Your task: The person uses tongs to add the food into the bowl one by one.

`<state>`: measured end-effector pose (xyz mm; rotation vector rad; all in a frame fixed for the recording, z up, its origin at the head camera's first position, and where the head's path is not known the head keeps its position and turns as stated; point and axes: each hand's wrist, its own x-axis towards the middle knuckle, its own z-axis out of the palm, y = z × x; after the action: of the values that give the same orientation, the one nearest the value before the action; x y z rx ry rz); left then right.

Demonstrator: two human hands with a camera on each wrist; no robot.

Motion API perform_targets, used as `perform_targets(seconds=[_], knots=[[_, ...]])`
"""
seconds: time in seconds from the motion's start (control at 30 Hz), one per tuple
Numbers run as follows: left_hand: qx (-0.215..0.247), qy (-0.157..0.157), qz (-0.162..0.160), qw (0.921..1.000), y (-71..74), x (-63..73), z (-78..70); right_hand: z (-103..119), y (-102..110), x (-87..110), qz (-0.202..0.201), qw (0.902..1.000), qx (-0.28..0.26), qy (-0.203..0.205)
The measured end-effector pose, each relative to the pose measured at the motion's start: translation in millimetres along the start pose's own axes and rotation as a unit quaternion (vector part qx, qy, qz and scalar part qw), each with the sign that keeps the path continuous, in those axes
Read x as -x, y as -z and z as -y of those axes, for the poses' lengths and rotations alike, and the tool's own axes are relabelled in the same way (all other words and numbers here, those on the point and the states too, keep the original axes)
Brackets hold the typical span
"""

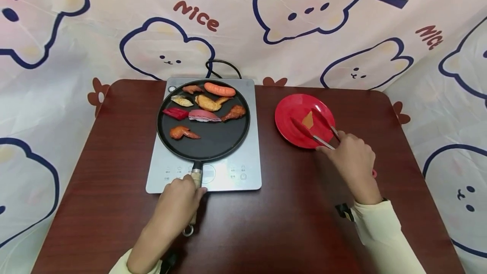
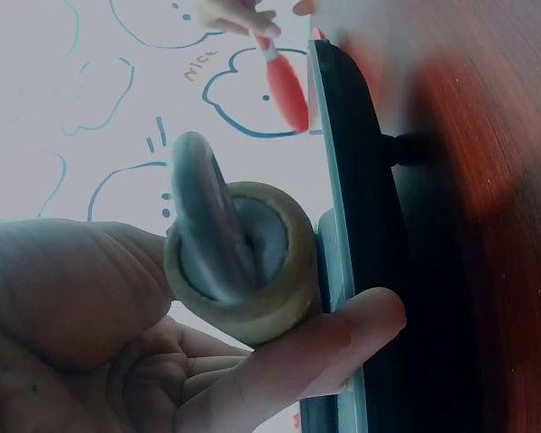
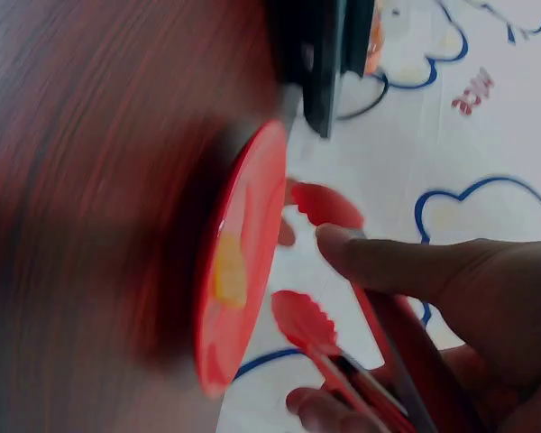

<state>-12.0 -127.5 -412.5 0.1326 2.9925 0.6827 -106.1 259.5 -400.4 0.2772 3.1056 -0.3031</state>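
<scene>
My left hand (image 1: 178,201) grips the pale handle (image 2: 298,262) of a black frying pan (image 1: 205,143). In the pan lie a sausage (image 1: 219,89), a drumstick (image 1: 233,113), a chicken wing (image 1: 182,132), a pink-and-white slice (image 1: 203,116), a red piece (image 1: 176,113) and several other toy-like foods. Red-tipped tongs (image 1: 302,126) are held in my right hand (image 1: 354,155), thumb on one arm and fingers on the other. Their tips stand spread above a red plate (image 1: 282,117), on either side of a small yellow-brown food piece (image 1: 308,120) lying on it.
Under the pan is a silver induction cooker (image 1: 163,172) with touch controls along its front, and a black cable (image 1: 227,63) behind it. The dark wooden table (image 1: 266,231) ends at a cartoon-printed curtain (image 1: 243,20) at the back and sides.
</scene>
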Motion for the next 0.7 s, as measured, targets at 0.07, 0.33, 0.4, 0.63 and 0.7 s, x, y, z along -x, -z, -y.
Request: perform_targets(seconds=[0.07,0.33,0.4,0.63,0.7], knots=[[-0.001,0.0,0.002,1.0,-0.4,0.0,0.0,-7,-2,1.3,0.007,0.9998,0.002,-0.018],[0.0,0.0,0.002,1.0,-0.2,-0.9,-1.0,-13,-10,3.7,0.05,0.998,0.011,-0.038],[0.001,0.001,0.002,1.0,-0.1,-0.6,-1.6,-12,-12,3.0,0.045,0.9982,0.015,-0.037],[0.005,0.011,0.007,0.9999,0.6,0.4,-2.3,-13,-15,1.9,0.02,0.9993,0.021,-0.024],[0.006,0.014,0.009,0.9998,0.9,0.5,-2.2,-14,-17,2.2,0.015,0.9996,0.019,-0.017]])
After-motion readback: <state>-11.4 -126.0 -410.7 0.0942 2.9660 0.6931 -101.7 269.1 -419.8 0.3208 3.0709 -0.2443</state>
